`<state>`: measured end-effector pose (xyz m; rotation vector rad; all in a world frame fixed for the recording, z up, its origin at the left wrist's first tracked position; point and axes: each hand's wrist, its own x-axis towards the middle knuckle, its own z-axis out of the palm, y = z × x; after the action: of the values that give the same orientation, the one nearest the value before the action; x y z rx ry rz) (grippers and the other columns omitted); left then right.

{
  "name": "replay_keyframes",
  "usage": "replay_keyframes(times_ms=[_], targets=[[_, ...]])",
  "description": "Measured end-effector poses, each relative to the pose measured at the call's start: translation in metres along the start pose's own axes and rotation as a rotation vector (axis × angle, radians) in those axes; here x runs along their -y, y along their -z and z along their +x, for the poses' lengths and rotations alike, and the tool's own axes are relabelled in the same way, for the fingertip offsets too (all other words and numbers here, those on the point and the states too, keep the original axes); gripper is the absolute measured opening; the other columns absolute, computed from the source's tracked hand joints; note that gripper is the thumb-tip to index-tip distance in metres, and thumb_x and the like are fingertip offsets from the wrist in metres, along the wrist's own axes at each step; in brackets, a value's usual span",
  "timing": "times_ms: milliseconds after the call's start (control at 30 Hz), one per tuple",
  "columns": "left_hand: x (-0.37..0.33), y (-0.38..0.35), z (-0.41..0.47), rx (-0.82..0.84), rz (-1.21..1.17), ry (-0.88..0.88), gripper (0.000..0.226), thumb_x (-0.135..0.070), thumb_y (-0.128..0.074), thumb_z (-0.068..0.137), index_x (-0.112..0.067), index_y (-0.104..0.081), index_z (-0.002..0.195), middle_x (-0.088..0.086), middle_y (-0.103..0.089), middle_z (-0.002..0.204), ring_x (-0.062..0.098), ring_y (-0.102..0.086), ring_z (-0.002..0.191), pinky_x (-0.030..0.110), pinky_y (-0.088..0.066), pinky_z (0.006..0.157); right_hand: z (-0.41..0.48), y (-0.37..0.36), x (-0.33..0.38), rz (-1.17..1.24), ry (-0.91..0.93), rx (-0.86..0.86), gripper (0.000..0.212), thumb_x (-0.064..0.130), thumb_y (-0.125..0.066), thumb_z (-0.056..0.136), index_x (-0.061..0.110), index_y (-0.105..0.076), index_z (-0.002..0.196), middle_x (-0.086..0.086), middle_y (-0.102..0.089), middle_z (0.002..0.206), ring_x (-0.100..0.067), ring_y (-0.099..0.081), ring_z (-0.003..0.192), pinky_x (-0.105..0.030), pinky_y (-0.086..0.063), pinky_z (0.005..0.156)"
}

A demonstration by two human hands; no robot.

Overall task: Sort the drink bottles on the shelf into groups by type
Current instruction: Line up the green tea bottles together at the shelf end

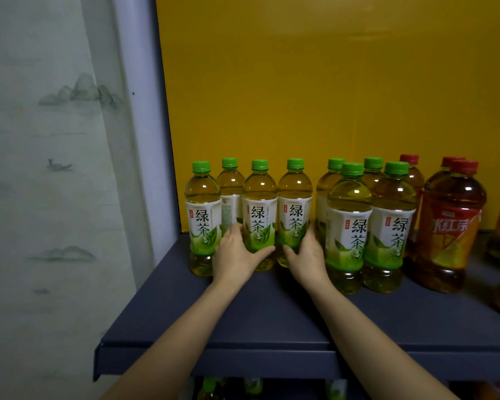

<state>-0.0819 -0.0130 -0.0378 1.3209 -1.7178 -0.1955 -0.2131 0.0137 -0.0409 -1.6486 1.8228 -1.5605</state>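
Two bottles stood upright and touching, far on the dark blue shelf (272, 319). The left hand (237, 255) gripped the green tea bottle (259, 209), thumb across its front and fingers curled round its left side. The right hand (306, 255) gripped the neighbouring green tea bottle (295, 206) the same way from the right. Two more green-capped bottles (201, 197) stood just left, and four others (350, 215) clustered to the right. Red-capped tea bottles (451, 226) came next, farther right. A yellow back panel (329, 82) rose behind, and a painted curtain (41, 168) hung at the left.

Dim, soft indoor light; wide-angle bending and blur at edges.
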Motion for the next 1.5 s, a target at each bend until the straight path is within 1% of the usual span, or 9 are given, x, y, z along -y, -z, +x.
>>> replay_keyframes(times_ms=[200,300,400,533,667,800,1000,1267,1500], targets=[[0.016,0.040,-0.016,-0.282,0.036,-0.209,0.033,-0.025,-0.073,0.074,-0.011,-0.054,0.099,-0.001,-0.052,0.091,0.016,-0.051,0.087,0.034,-0.049,0.070,-0.035,0.003,0.015,0.011,0.140,-0.035,0.064,0.002,-0.058,0.084,0.006,-0.026,0.140,-0.010,-0.029,0.144,-0.019,-0.028,0.136,-0.029,-0.022,0.114],[0.031,0.051,-0.010,-0.414,0.083,-0.154,0.048,-0.020,-0.079,0.067,-0.002,-0.050,0.101,0.013,-0.051,0.099,0.027,-0.049,0.094,0.036,-0.045,0.078,-0.042,-0.004,0.028,0.089,0.228,-0.011,0.041,0.003,-0.054,0.087,0.007,-0.043,0.126,-0.005,-0.045,0.124,-0.011,-0.044,0.115,-0.031,-0.037,0.105],[0.048,0.052,0.006,-0.332,0.028,-0.017,0.076,-0.026,-0.085,0.059,0.001,-0.043,0.116,0.018,-0.047,0.115,0.030,-0.046,0.110,0.037,-0.042,0.092,-0.038,-0.022,0.042,0.107,0.250,0.129,0.039,0.005,-0.050,0.090,0.008,-0.044,0.128,-0.004,-0.052,0.125,-0.012,-0.049,0.114,-0.032,-0.039,0.104],[0.061,0.052,0.018,-0.076,-0.290,0.139,0.063,-0.021,-0.084,0.063,-0.008,-0.050,0.115,0.011,-0.062,0.115,0.024,-0.061,0.103,0.036,-0.052,0.085,-0.031,-0.051,0.051,0.066,0.274,0.275,0.054,0.007,-0.044,0.093,0.006,-0.023,0.144,-0.005,-0.031,0.149,-0.015,-0.026,0.139,-0.015,-0.016,0.110],[0.073,0.052,0.021,-0.180,-0.319,0.198,0.061,-0.021,-0.083,0.064,-0.010,-0.050,0.114,0.009,-0.063,0.113,0.024,-0.061,0.101,0.042,-0.052,0.087,-0.028,-0.079,0.056,0.008,0.213,0.329,0.066,0.008,-0.038,0.096,0.001,0.004,0.146,-0.012,0.004,0.157,-0.019,0.003,0.145,-0.018,0.001,0.111],[0.084,0.053,0.023,-0.225,-0.332,0.234,0.062,-0.021,-0.082,0.064,-0.010,-0.048,0.115,0.011,-0.061,0.116,0.027,-0.059,0.105,0.046,-0.051,0.089,-0.022,-0.097,0.065,0.010,0.126,0.278,0.068,0.007,-0.036,0.096,-0.004,0.013,0.142,-0.015,0.015,0.155,-0.022,0.013,0.144,-0.018,0.009,0.107],[0.088,0.055,0.025,-0.296,-0.314,0.263,0.062,-0.020,-0.082,0.064,-0.009,-0.049,0.115,0.011,-0.061,0.115,0.026,-0.059,0.104,0.036,-0.049,0.084,-0.010,-0.114,0.066,0.027,0.071,0.156,0.071,0.004,-0.042,0.093,-0.003,0.007,0.144,-0.015,0.005,0.155,-0.026,0.004,0.144,-0.023,-0.001,0.113],[0.088,0.054,0.023,-0.295,-0.291,0.270,0.065,-0.026,-0.082,0.065,-0.011,-0.047,0.118,0.010,-0.059,0.117,0.025,-0.056,0.108,0.043,-0.049,0.090,0.017,-0.132,0.064,0.208,-0.125,0.162,0.094,0.014,-0.066,0.073,0.006,-0.005,0.145,-0.015,-0.020,0.152,-0.029,-0.019,0.142,-0.044,-0.020,0.116],[0.085,0.056,0.023,-0.290,-0.357,0.285,0.066,-0.022,-0.082,0.064,-0.011,-0.046,0.117,0.009,-0.057,0.117,0.024,-0.056,0.107,0.040,-0.048,0.091,0.019,-0.127,0.058,0.093,-0.194,0.187,0.080,0.019,-0.075,0.070,0.000,-0.029,0.132,-0.019,-0.037,0.137,-0.033,-0.035,0.131,-0.036,-0.031,0.106]])
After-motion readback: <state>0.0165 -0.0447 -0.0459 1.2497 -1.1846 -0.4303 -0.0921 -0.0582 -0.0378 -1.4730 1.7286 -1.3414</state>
